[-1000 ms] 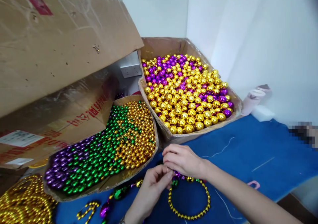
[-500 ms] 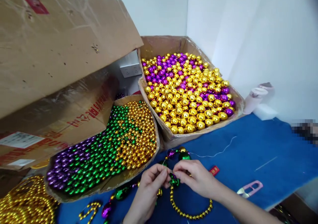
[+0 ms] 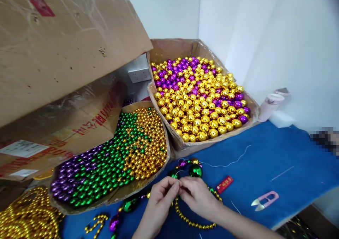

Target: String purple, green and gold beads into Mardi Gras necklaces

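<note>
My left hand (image 3: 162,200) and my right hand (image 3: 195,196) meet fingertip to fingertip over the blue cloth, both pinched closed. A thin pale thread (image 3: 181,172) loops up from between their fingers; its ends at the pinch are hidden. Just behind the fingers lies a bead necklace with a large green bead (image 3: 196,170) and a purple bead (image 3: 182,163). Below my right hand curves a string of small gold beads (image 3: 194,225), partly covered by that hand. More of the necklace, with a purple bead (image 3: 114,223), lies left of my left hand.
Pink thread snips (image 3: 265,200) and a red tag (image 3: 225,184) lie right on the blue cloth (image 3: 288,150). Behind stand a carton of large gold and purple beads (image 3: 201,101) and one of smaller beads (image 3: 111,168). Gold bead strands (image 3: 28,216) heap at lower left.
My right hand has moved left, and its fingertips now touch those of my left hand. The gold bead string has shifted left, and the red tag is more exposed.
</note>
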Available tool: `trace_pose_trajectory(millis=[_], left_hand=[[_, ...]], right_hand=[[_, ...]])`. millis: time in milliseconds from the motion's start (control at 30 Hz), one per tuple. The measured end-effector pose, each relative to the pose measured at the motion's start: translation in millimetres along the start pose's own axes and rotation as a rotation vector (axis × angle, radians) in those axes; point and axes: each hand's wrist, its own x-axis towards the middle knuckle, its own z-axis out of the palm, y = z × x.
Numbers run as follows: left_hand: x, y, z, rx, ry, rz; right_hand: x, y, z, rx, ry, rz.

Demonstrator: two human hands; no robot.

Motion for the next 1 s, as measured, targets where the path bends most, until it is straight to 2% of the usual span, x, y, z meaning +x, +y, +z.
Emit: trace_pose_trajectory(millis=[167,300,433,567,667,733,833,1000], left_hand=[[-4,-4,-1.2,0.032,0.018,-0.01],[-1,-6,-2.1,-0.048,0.078,-0.031],[1,-5,-0.3,0.028,0.085,-0.017],[-1,-1,0.8,0.242,0.095,0.116],[-3,0,-1.9,0.36,0.179,0.218],[-2,-4,-4.5,0.261,0.175,0.122],[0,-10,-6.0,-0.114,0.123,-0.083],[3,-9,5.2,-0.767,-0.012,-0.185]], right_hand=[[-3,1,-6,0.02,0.068,0.061],[-7,-2,-26,0.075,0.042,0.06],[-12,-3,-47,0.162,0.008,0.051],[-17,-1,-55,0.384,0.005,0.099],[-20,2,-50,0.669,0.025,0.161],[-21,5,-44,0.865,0.071,0.203],[-24,12,-40,1.073,0.154,0.253],[-29,18,-44,1.184,0.187,0.292]])
